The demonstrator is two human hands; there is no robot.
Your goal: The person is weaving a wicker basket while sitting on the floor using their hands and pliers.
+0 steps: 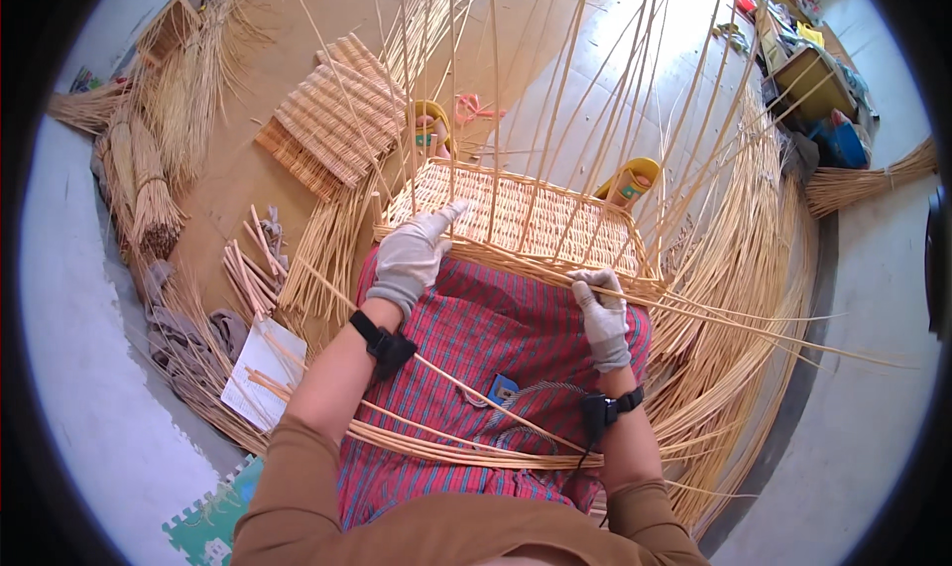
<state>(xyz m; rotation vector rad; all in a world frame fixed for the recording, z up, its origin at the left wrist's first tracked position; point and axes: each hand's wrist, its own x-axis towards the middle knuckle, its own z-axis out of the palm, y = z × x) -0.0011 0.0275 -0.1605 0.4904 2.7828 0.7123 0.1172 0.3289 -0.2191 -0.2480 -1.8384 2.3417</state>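
Note:
On my lap rests a rectangular wicker basket base (526, 204), tightly woven, with tall stakes standing up around its edge. My left hand (409, 258), in a whitish work glove, lies on its near left corner. The index finger stretches toward an upright stake and the thumb is apart from it. At the near right edge, my gloved right hand (601, 313) is closed on long thin wicker rods (684, 308), whose ends trail off to the right. A red and blue checked cloth (496, 318) covers my lap beneath the base.
Loose wicker rods (734, 368) fan across the floor at right. Woven panels (342, 110) lie at far left, near short cut sticks (253, 273) and a paper sheet (263, 373). A tape measure (503, 387) sits on the cloth; more rods (436, 447) cross my lap.

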